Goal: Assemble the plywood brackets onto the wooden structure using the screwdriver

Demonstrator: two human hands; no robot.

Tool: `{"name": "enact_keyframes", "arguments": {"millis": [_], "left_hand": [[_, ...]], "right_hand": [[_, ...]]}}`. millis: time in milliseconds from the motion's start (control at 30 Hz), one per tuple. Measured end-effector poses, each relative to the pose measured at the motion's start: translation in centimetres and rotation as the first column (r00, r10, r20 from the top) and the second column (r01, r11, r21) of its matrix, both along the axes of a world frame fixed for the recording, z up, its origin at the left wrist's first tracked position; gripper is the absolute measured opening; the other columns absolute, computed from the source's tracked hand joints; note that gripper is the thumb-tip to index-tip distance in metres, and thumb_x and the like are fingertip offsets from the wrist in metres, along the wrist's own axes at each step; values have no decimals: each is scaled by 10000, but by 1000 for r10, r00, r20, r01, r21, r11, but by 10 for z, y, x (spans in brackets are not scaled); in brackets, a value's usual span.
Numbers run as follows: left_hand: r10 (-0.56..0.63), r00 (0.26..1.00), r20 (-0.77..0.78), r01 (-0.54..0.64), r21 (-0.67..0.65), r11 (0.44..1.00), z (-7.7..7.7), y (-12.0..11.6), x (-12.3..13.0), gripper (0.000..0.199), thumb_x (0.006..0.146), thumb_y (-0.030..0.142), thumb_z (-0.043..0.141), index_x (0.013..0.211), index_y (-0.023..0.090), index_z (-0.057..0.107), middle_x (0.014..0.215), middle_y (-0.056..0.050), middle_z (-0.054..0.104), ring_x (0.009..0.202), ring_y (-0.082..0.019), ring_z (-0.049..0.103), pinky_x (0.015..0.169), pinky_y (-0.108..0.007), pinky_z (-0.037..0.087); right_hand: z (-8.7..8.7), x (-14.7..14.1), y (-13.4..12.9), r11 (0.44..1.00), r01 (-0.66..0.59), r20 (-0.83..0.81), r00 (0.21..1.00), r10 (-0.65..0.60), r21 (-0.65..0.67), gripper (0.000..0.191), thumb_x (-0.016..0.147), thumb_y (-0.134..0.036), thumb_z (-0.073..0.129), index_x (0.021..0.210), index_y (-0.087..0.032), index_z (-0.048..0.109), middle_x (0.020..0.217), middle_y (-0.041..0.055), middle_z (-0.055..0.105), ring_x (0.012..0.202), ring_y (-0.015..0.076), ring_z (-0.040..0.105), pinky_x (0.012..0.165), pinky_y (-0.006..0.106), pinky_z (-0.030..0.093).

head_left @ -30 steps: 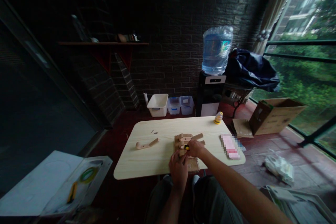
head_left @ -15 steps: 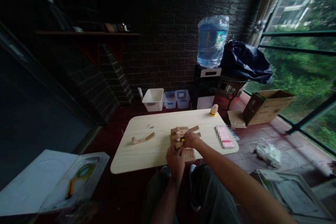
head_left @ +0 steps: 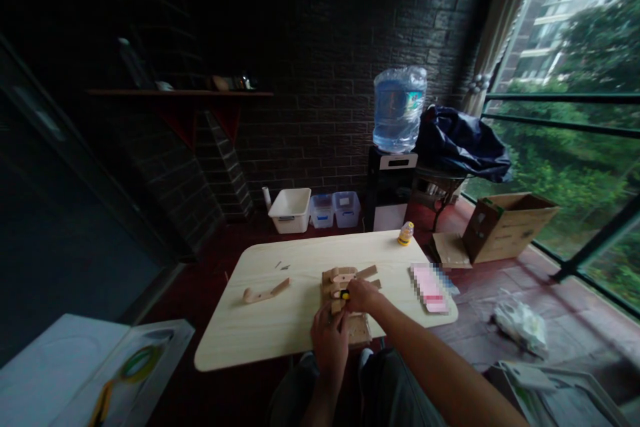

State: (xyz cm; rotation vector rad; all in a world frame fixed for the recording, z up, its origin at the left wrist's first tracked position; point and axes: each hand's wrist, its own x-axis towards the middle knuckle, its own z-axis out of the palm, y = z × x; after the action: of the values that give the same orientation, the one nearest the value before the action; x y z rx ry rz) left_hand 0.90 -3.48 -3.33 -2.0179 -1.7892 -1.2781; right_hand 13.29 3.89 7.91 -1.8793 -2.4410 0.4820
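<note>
On the pale table (head_left: 300, 333) lies a wooden assembly (head_left: 327, 280), a flat board with several rounded wooden arms and blocks on it. My right hand (head_left: 364, 295) is closed around a small yellow-and-black tool (head_left: 345, 294) over the middle of the assembly; its exact kind is hard to make out. With bent fingers, my left hand (head_left: 330, 333) grips a small wooden block (head_left: 339, 306) at the assembly's near left side. Part of the board is hidden under both hands. Off to the left lies a separate bent wooden arm (head_left: 267, 293).
Small metal pieces (head_left: 283, 267) lie at the table's back left. A yellow-capped bottle (head_left: 405, 233) and a pink, blurred-out item (head_left: 429, 290) are on the right. Beyond the table stand plastic bins (head_left: 290, 213), a water dispenser (head_left: 395, 180) and a cardboard box (head_left: 510, 227).
My view has tilted up, so the table and room appear lower in the picture. Both hands stay at the wooden assembly, the right one still holding the yellow-and-black tool.
</note>
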Motion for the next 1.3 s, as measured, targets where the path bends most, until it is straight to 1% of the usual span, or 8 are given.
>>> {"name": "enact_keyframes", "arguments": {"millis": [100, 200, 300, 400, 500, 600, 833, 1300], "left_hand": [[8, 1000, 15, -8, -14, 1000, 2, -3, 3, 199, 951, 308, 604, 981, 281, 799, 1142, -94, 716, 1095, -256, 639, 948, -427, 550], [34, 999, 33, -33, -55, 998, 3, -5, 6, 211, 957, 324, 596, 964, 261, 797, 1177, -105, 705, 1130, -265, 624, 967, -444, 540], [27, 997, 71, -21, -80, 997, 1, -6, 8, 203, 949, 332, 608, 954, 260, 799, 1200, -103, 695, 1155, -262, 608, 991, -439, 531], [20, 995, 102, -10, -93, 996, -1, -6, 8, 210, 949, 336, 607, 997, 268, 800, 1235, -100, 684, 1179, -262, 594, 1013, -441, 520], [20, 993, 118, -8, -101, 995, -1, -7, 8, 220, 953, 341, 600, 1018, 277, 800, 1244, -95, 682, 1192, -260, 588, 1020, -440, 515], [15, 993, 119, -2, -115, 993, 1, -8, 7, 220, 953, 334, 597, 1013, 274, 800, 1244, -94, 682, 1190, -259, 590, 1026, -440, 509], [14, 995, 103, -1, -127, 992, 7, -11, 8, 229, 966, 335, 581, 1021, 275, 796, 1214, -100, 689, 1189, -263, 596, 1017, -461, 503], [37, 997, 74, -31, -80, 996, 4, -9, 1, 244, 971, 337, 572, 1108, 331, 774, 1206, -74, 696, 1171, -248, 611, 984, -430, 530]], "right_hand": [[13, 7, -4, 996, 90, -33, 995, -90, 1, 436, 822, -453, 717, 1104, -123, 754, 1072, 217, 771, 966, 343, 745, 749, 397, 580], [33, 21, -8, 990, 137, -185, 974, -130, 24, 341, 933, -472, 597, 972, -174, 758, 971, 149, 786, 908, 259, 741, 740, 304, 518], [46, 37, -13, 984, 172, -425, 895, -137, 45, 397, 999, -488, 478, 898, -187, 716, 809, 70, 762, 759, 187, 702, 686, 257, 466], [48, 43, -22, 967, 229, -562, 817, -131, 108, 469, 1012, -555, 410, 906, -189, 683, 824, 58, 744, 747, 179, 674, 683, 257, 454], [42, 39, -30, 950, 272, -523, 838, -155, 154, 551, 1007, -624, 382, 863, -177, 670, 846, 110, 741, 804, 217, 686, 719, 280, 461], [36, 31, -34, 954, 277, -420, 884, -205, 117, 613, 1013, -654, 344, 858, -163, 677, 803, 142, 740, 821, 245, 708, 698, 282, 461], [26, 24, -36, 985, 117, -371, 926, -64, 123, 454, 1034, -542, 416, 1058, -185, 696, 899, 88, 779, 833, 218, 723, 700, 259, 459], [24, 21, -45, 993, 44, -351, 936, -2, 111, 309, 1005, -434, 514, 1025, -182, 691, 939, 104, 784, 856, 220, 728, 732, 261, 461]]}}
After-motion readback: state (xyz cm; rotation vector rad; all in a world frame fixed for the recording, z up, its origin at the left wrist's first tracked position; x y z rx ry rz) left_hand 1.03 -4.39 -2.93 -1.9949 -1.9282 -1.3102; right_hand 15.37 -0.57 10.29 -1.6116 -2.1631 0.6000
